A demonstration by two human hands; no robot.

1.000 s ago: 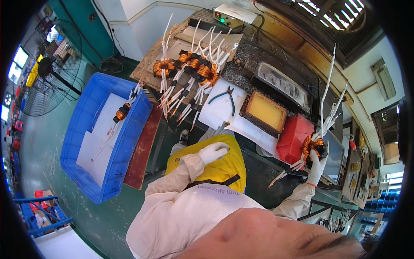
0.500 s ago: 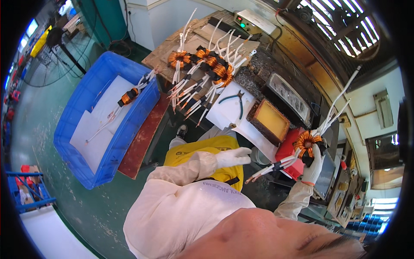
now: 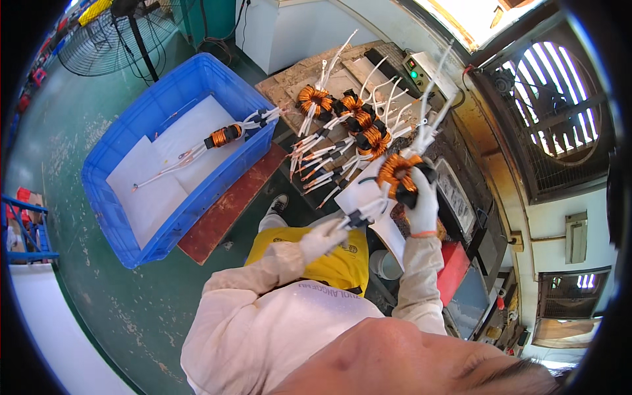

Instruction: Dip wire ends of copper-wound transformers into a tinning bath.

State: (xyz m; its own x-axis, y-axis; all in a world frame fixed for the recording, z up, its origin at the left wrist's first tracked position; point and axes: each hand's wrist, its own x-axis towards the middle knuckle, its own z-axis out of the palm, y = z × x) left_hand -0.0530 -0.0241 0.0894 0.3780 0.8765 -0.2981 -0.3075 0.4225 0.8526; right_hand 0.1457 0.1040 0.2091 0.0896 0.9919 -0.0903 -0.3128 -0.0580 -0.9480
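The round orange coil is shiny metal wire. The left white glove and right white glove are matt cloth. White paper lies inside the blue plastic tub's edges.

The coil hid most of the pliers from me; I couldn't make out how the left hand met the wires, and the top edge cropped the fan.

A copper-wound ring coil, white leads slanting, rests in the right grip.
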